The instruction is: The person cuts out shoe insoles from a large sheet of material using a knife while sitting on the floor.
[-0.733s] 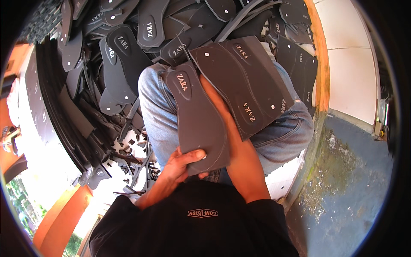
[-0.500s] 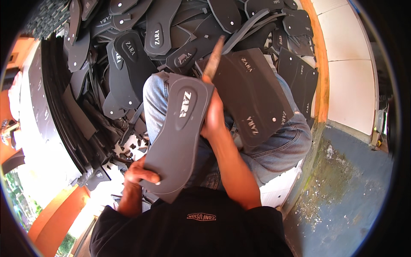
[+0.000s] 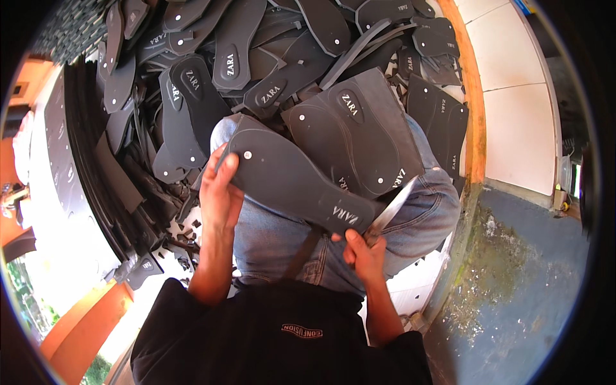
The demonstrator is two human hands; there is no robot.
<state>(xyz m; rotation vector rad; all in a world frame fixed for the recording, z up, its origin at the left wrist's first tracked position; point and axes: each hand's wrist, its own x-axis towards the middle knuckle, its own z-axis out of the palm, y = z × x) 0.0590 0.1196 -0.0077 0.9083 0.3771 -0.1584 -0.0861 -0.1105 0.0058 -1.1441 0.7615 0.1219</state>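
Note:
A dark grey sandal sole (image 3: 289, 176) with pale lettering lies slantwise over my lap. My left hand (image 3: 219, 199) grips its wide end, thumb on top beside a small white dot. At its narrower, lettered end is my right hand (image 3: 366, 256), closed around the handle of a knife (image 3: 394, 208). The knife's blade points up and to the right, past the sole's end. My right thumb is against the sole's edge. Beyond it, a dark foam sheet (image 3: 350, 131) marked with sole outlines rests on my right leg.
A heap of cut soles (image 3: 231, 58) and offcuts spreads in front of me. Long dark strips (image 3: 86, 154) stand along the left. Small scraps (image 3: 183, 247) lie on the white floor. To the right are a wooden edge (image 3: 471, 96) and a blue-grey floor (image 3: 520, 276).
The sole has swung from nearly upright to slanting, its lettered end now at lower right. My left hand has risen. My right hand has come down and nearer, with the knife.

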